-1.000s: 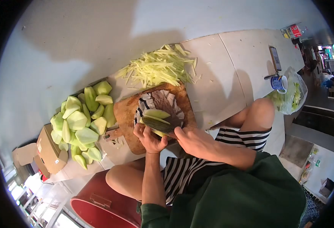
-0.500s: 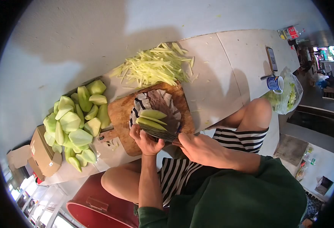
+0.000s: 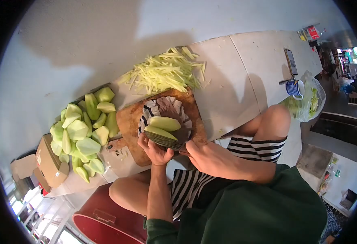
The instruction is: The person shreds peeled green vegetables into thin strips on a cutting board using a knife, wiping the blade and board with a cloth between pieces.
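Over a wooden board point(image 3: 131, 118), my right hand point(image 3: 213, 159) is closed round the handle end of a dark, ridged blade point(image 3: 166, 141). My left hand point(image 3: 156, 151) sits at the blade's far end, its fingers curled round a piece of pale green fruit that the blade partly covers. Two green slices point(image 3: 164, 123) lie beside the blade, above a bundled striped cloth point(image 3: 174, 106) on the board. Behind the board is a heap of shredded green strips point(image 3: 162, 71).
Peeled green pieces point(image 3: 77, 130) are piled at the left beside a cardboard box point(image 3: 50, 162). A red bin point(image 3: 105, 215) stands below. A mug point(image 3: 294, 88), a phone point(image 3: 291, 62) and a plastic bag point(image 3: 312, 101) are at the right.
The view has shifted slightly. The blade has moved against the fruit, and the slices beside it have changed position and look wider apart. Both hands keep their hold.
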`<state>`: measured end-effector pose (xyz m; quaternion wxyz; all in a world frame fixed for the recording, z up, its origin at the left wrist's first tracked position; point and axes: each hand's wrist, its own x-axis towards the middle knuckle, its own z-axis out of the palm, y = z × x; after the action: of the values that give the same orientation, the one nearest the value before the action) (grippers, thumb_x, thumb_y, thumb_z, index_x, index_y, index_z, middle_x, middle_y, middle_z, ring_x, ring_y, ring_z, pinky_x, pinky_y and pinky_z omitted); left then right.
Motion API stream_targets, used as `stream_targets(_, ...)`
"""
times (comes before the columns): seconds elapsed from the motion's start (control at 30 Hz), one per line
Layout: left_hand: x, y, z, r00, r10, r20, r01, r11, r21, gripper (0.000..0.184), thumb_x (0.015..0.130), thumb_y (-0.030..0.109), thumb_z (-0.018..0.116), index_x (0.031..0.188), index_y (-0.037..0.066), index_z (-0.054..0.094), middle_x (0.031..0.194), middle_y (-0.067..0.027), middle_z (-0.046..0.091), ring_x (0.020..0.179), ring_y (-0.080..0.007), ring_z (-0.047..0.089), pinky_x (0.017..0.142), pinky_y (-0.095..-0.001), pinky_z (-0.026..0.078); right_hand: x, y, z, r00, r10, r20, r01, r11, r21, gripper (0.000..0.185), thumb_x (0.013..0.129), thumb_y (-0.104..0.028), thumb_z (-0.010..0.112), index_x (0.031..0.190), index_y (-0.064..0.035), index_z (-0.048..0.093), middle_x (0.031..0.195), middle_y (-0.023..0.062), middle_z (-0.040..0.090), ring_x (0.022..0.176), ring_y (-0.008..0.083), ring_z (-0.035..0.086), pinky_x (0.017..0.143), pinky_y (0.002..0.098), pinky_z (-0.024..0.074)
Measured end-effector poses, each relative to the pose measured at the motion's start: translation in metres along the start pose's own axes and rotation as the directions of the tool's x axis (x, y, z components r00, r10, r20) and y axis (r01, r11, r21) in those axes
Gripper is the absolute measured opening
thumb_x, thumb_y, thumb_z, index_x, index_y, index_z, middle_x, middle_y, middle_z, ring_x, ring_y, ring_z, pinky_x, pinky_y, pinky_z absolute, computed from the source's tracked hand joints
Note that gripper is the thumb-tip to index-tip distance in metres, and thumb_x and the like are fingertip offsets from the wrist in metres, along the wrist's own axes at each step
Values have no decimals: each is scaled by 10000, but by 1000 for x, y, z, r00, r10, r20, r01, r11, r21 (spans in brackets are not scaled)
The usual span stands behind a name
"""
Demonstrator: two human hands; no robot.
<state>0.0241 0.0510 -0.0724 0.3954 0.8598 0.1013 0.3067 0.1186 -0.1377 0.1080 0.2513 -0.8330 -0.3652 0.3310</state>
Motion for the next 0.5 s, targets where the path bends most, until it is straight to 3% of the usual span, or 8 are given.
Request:
stream_targets(0.03,1,-1,-2,999,36,23,-37,999,38,793,810,686,681,1195,7,543,1269,-259,384,1110,-400,490,880,-510,475,-5,-6,-6,996,-37,-78,37,999,6,271,915,-113,645,1051,18,449,628,200,630,561,406,655,474,493,501)
stream_targets(0.1,1,-3,-2,996,76,44,-79,994,74,816,814,700,665,1209,-4,545,1297,-272,383,1134,-406,488,889,-514,478,-8,-8,-8,998,-23,-63,23,1000,3,272,914,-112,645,1051,17,449,629,201,630,556,405,654,472,493,501)
stream_targets(0.2,0,-2,1,1000,-6,20,6,1000,-5,849,814,722,643,1236,-8,543,1341,-293,373,1154,-409,475,894,-525,475,-7,-8,-7,1000,18,-19,-19,1000,-22,271,912,-112,646,1053,14,452,630,203,632,554,402,655,472,492,505)
stream_targets(0.4,-5,-4,1,1000,2,22,-2,1000,4,777,796,655,718,1233,36,550,1257,-246,381,1080,-381,482,870,-506,467,23,32,40,999,8,-46,-10,999,-31,275,914,-117,636,1065,35,464,655,217,644,582,417,665,491,506,520)
stream_targets(0.47,-4,-6,2,1000,-21,15,22,996,-85,731,790,621,745,1208,54,553,1220,-223,377,1034,-365,480,858,-492,461,32,36,46,996,-13,-90,6,997,-78,272,914,-113,631,1062,42,464,665,224,648,599,425,669,496,513,521)
stream_targets(0.5,1,-2,0,999,11,42,-10,999,-31,727,840,649,678,1239,70,492,1239,-211,358,1094,-342,445,895,-493,433,36,36,40,997,-9,-73,3,998,-70,257,919,-116,616,1060,42,469,667,229,653,629,437,680,519,529,534)
